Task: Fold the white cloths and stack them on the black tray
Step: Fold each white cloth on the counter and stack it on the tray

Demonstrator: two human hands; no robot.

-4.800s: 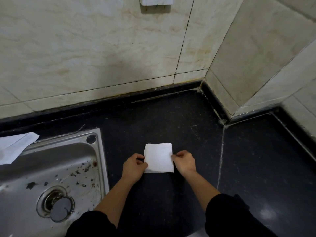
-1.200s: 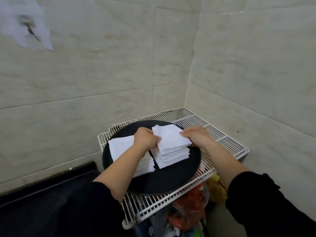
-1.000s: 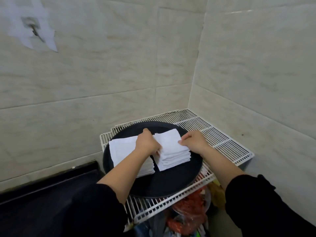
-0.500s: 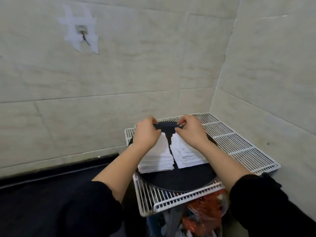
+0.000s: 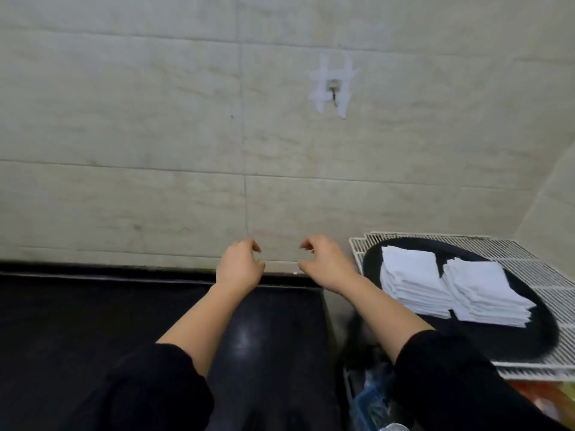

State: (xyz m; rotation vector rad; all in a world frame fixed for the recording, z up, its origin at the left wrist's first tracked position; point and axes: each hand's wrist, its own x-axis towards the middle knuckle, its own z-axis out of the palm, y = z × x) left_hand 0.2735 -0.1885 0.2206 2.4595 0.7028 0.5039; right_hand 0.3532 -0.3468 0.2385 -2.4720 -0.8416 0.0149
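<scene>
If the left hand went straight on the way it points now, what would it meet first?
Probably the beige tiled wall, just above the back edge of the black countertop; nothing shows between it and the left hand, though depth is unclear.

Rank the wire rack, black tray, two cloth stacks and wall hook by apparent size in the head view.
1. wire rack, cut by the frame edge
2. black tray
3. left cloth stack and right cloth stack, alike, so unranked
4. wall hook
</scene>
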